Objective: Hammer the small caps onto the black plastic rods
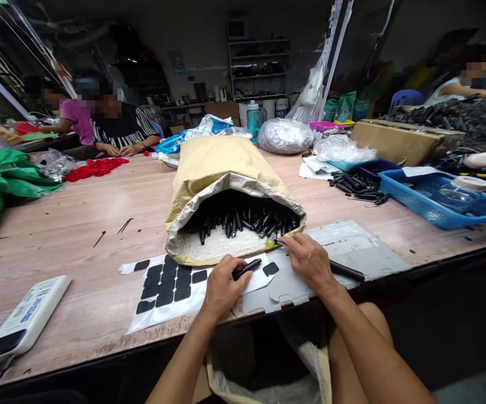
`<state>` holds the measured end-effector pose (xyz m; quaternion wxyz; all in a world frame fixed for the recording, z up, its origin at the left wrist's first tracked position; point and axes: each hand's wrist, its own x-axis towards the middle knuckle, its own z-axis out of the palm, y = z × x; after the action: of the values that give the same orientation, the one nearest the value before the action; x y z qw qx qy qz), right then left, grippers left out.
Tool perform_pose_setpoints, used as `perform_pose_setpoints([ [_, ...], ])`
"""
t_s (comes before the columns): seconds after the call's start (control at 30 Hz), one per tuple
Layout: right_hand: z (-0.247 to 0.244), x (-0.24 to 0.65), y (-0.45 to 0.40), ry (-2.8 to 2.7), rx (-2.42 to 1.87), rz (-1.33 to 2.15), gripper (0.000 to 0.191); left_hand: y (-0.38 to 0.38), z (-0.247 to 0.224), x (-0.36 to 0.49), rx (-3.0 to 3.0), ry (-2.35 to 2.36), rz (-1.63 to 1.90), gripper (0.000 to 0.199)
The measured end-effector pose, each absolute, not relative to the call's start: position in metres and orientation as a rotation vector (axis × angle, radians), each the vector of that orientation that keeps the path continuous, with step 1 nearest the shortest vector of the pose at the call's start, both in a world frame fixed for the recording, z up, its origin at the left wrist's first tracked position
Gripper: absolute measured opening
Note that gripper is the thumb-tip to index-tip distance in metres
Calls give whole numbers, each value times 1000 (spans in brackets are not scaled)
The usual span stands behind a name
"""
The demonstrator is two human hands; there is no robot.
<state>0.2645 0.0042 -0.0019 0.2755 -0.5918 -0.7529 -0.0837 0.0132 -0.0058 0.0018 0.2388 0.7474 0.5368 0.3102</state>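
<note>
My left hand (225, 286) pinches a short black pen-like tube (248, 269) just above the table's front edge. In my right hand (312, 261) is a slim tool with a dark shaft and a yellow-green tip (270, 242); its black handle (347, 271) appears to stick out behind the palm. Beyond both hands lies a yellow woven sack (226, 160), its mouth facing me, with many similar black tubes (236, 221) inside. Below and left of the sack's mouth is a white sheet of black rounded-square stickers (167, 283). One such sticker (271, 269) lies between my hands.
A grey board (352, 241) lies under my right hand. At right stand a blue tray (431, 207) and a heap of black tubes (356, 185). A white box-shaped device (26, 317) sits left. An open sack (322, 373) hangs below the edge. Other people sit across the table.
</note>
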Motion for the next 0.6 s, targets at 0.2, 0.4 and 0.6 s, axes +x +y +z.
perform_pose_setpoints([
  [0.2,15,245,-20,-1861,-1347,32,32,-6,2,11,1992,1444,895,12],
  [0.4,19,220,-38,-1912,-1187,263,34,-5,-4,12,1959,1416,946,12],
  [0.6,12,216,-43,-2061,-1257,172,38,-5,-3,12,1964,1416,958,10],
])
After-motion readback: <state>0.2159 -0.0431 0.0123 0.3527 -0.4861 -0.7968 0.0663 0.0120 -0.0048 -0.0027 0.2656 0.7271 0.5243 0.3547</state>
